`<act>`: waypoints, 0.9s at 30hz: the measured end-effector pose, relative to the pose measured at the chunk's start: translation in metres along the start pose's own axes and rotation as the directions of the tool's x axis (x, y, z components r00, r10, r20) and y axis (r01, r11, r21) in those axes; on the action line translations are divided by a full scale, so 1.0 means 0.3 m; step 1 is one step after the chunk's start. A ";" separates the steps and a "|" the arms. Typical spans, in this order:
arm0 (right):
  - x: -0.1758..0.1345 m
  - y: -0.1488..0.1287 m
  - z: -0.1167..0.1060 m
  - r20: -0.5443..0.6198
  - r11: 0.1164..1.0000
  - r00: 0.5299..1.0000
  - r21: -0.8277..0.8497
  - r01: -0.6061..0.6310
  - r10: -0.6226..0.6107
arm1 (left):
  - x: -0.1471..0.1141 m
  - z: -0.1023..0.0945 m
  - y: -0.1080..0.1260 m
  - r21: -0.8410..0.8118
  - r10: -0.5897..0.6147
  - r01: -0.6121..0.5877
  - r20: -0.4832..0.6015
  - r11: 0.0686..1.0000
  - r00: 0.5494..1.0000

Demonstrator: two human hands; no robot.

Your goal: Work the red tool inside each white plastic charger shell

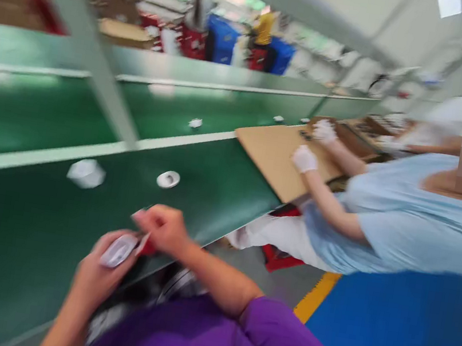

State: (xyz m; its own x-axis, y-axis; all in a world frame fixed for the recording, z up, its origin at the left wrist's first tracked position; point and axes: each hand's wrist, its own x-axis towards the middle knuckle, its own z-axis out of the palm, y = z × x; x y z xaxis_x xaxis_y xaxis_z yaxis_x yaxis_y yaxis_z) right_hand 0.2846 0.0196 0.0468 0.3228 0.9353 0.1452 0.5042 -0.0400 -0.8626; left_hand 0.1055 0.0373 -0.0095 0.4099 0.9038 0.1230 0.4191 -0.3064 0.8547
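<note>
My left hand (100,275) is closed around a small white oval part (119,250) with a raised rim, its open side facing up. Close beside it, my right hand (166,230) is pinched, and whatever sits between its fingertips is blurred. A small red piece (147,246) shows between the two hands, near the front edge of the green work surface (204,204). Beyond my hands lie a round white part (168,179) and a white angular part (86,173), apart from each other.
A co-worker in a light blue shirt (407,216) and white gloves works at my right over a brown cardboard sheet (277,157). Behind a pale rail, a green belt (157,110) carries several small white parts. A slanted post (100,61) stands ahead at left.
</note>
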 end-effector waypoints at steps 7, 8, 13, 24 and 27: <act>-0.038 -0.016 0.273 0.173 0.977 0.964 -0.033 0.211 -0.202 | -0.052 -0.002 -0.033 -0.105 -0.049 0.055 0.051 0.993 0.997; -0.022 -0.020 0.267 0.172 0.969 0.962 -0.094 0.229 -0.211 | -0.045 0.003 -0.026 -0.109 -0.048 0.055 0.058 0.993 0.997; 0.023 -0.040 0.224 0.111 0.974 0.977 -0.114 0.197 -0.184 | -0.051 -0.004 -0.005 -0.260 -0.054 0.076 0.093 0.962 0.994; 0.053 -0.028 0.240 0.306 0.988 0.942 0.115 0.103 -0.134 | -0.083 -0.021 -0.020 -0.669 -0.058 0.268 0.319 0.694 0.946; 0.044 -0.042 0.260 0.398 0.973 0.889 0.113 0.199 -0.228 | -0.089 -0.026 -0.026 -0.618 -0.078 0.282 0.337 0.734 0.938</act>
State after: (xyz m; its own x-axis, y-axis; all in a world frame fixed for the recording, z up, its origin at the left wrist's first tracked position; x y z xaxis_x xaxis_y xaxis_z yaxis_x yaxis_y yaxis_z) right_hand 0.2200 0.0598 0.0217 -0.1466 0.9802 0.1330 0.4646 0.1869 -0.8656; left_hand 0.0848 0.0180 -0.0156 0.6247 0.7714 -0.1209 -0.0772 0.2150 0.9736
